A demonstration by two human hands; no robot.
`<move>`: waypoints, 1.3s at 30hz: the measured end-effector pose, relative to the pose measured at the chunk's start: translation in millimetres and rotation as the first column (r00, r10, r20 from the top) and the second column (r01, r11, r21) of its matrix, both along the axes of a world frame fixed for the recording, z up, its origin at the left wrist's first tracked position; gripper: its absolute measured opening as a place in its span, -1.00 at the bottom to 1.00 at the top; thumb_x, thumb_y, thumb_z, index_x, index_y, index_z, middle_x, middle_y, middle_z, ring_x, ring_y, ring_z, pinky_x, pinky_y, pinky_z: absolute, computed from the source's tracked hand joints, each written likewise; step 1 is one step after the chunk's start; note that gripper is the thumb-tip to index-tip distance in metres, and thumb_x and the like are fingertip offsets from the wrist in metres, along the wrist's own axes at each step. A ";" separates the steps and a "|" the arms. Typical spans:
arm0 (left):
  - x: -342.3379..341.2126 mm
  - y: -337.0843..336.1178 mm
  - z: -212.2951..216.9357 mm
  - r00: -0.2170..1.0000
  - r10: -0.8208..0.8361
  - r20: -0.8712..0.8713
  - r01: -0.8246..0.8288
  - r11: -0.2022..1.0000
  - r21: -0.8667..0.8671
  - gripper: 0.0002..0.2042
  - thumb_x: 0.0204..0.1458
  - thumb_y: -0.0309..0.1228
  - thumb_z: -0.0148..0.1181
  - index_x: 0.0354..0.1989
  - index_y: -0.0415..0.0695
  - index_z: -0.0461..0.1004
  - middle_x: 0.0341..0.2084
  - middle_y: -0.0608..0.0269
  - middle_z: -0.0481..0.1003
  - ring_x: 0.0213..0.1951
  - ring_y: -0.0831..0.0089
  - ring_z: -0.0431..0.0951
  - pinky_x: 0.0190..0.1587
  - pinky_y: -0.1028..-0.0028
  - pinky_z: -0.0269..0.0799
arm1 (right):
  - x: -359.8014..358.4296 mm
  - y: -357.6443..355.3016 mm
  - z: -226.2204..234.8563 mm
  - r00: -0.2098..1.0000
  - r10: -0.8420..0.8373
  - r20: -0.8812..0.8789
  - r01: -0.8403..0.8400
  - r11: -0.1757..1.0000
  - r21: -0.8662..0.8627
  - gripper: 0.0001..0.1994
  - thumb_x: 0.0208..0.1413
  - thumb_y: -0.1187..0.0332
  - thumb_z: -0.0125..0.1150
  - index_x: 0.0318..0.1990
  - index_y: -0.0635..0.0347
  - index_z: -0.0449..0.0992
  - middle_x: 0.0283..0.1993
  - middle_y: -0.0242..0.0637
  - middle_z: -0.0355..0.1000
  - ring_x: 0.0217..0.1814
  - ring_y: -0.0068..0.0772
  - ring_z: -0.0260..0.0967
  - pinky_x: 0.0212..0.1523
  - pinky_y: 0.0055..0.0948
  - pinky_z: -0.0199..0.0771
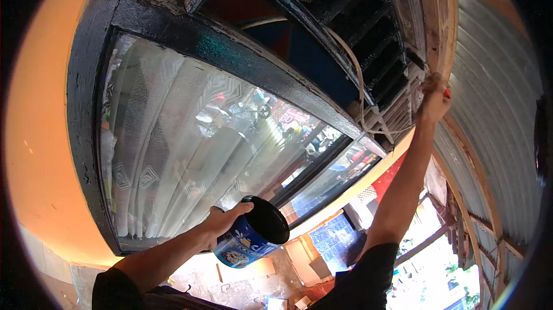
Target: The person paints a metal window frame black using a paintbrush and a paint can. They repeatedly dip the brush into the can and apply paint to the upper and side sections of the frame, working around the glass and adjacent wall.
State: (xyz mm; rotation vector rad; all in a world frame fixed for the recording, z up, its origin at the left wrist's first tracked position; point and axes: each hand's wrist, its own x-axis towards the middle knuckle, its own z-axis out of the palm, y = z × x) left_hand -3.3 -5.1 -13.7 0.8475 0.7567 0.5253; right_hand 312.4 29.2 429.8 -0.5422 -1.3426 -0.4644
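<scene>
My left hand (222, 223) grips a blue printed can (245, 248) by its rim, the thumb hooked over the edge. The can is tilted, and its dark inside shows. High on the right, my raised right hand (434, 98) is closed round what looks like a paintbrush (417, 60). Its dark head lies against the wooden slats by the top of the frame, and a red bit of handle shows by the fingers. Behind both hands is a window with a black-painted frame (230, 68); its glass pane (190, 137) shows a pale curtain and reflections.
Above the window is a black slatted grille (357, 28), with a loose pale cable (358, 74) hanging across it. Corrugated roofing sheets (495, 97) on wooden beams slope along the right. An orange wall (46, 154) stands at left. Below lies a littered floor (230, 284).
</scene>
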 end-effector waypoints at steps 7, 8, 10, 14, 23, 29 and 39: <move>1.7 -0.1 0.6 0.998 0.014 -0.053 -0.014 1.000 -0.013 0.21 -0.11 0.29 0.35 0.40 -0.47 -0.15 0.24 -0.37 0.27 0.22 -0.12 0.45 0.22 -0.18 0.38 | 6.2 26.9 -22.5 0.955 -0.278 -0.103 0.293 0.935 0.200 -0.80 0.19 0.34 0.22 -0.38 0.31 0.51 -0.52 -0.24 0.48 -0.54 -0.45 0.44 -0.53 -0.45 0.37; 1.7 1.4 -0.5 0.998 0.012 -0.063 -0.013 1.000 -0.008 0.19 -0.10 0.29 0.35 0.40 -0.46 -0.10 0.24 -0.36 0.28 0.23 -0.12 0.44 0.22 -0.19 0.37 | -1.5 30.4 -24.1 0.872 -0.479 -0.103 0.490 0.844 0.217 -0.84 0.24 0.37 0.18 -0.29 0.31 0.49 -0.48 -0.21 0.48 -0.55 -0.46 0.42 -0.49 -0.46 0.39; 4.3 4.0 -3.9 0.997 0.015 -0.074 -0.016 1.000 -0.017 0.14 -0.09 0.28 0.34 0.39 -0.45 0.00 0.24 -0.33 0.32 0.23 -0.12 0.45 0.22 -0.21 0.36 | -12.5 30.2 -28.5 0.943 -0.332 0.030 0.324 0.935 0.141 -0.85 0.27 0.39 0.16 -0.28 0.31 0.49 -0.47 -0.20 0.49 -0.55 -0.46 0.41 -0.48 -0.47 0.39; 13.0 9.0 -16.0 0.988 0.084 -0.127 -0.090 0.995 -0.037 0.03 -0.07 0.26 0.33 0.34 -0.42 0.20 0.18 -0.29 0.42 0.19 -0.10 0.50 0.19 -0.22 0.39 | -14.3 26.6 -35.1 0.996 0.076 -0.053 -0.071 0.994 0.084 -0.87 0.30 0.40 0.16 -0.23 0.29 0.47 -0.52 -0.27 0.47 -0.55 -0.48 0.42 -0.51 -0.50 0.34; 11.1 15.2 -21.9 0.986 0.079 -0.150 -0.082 0.996 -0.020 -0.03 -0.02 0.26 0.29 0.33 -0.38 0.24 0.13 -0.28 0.47 0.15 -0.10 0.54 0.17 -0.20 0.43 | 12.0 28.0 -45.1 0.975 -0.220 0.013 0.216 0.967 0.132 -0.91 0.28 0.42 0.20 -0.21 0.26 0.50 -0.31 -0.25 0.53 -0.37 -0.46 0.45 -0.30 -0.48 0.45; 14.0 13.8 -19.3 0.980 0.100 -0.170 -0.102 0.995 -0.003 -0.01 -0.02 0.26 0.29 0.31 -0.43 0.23 0.14 -0.31 0.46 0.14 -0.10 0.55 0.15 -0.14 0.48 | 5.6 -5.2 -28.6 0.801 -0.491 0.341 0.545 0.835 -0.077 -0.90 0.26 0.41 0.18 -0.24 0.26 0.53 -0.25 -0.21 0.53 -0.17 -0.36 0.48 -0.06 -0.41 0.43; 11.5 5.0 -3.6 0.996 -0.009 -0.087 0.009 1.000 -0.007 0.21 -0.13 0.27 0.40 0.38 -0.49 -0.11 0.18 -0.35 0.33 0.16 -0.11 0.50 0.17 -0.10 0.48 | 8.2 27.6 -3.4 0.933 -0.321 0.164 0.327 0.945 -0.009 -0.82 0.33 0.29 0.21 -0.19 0.23 0.48 -0.40 -0.31 0.47 -0.39 -0.48 0.38 -0.36 -0.41 0.40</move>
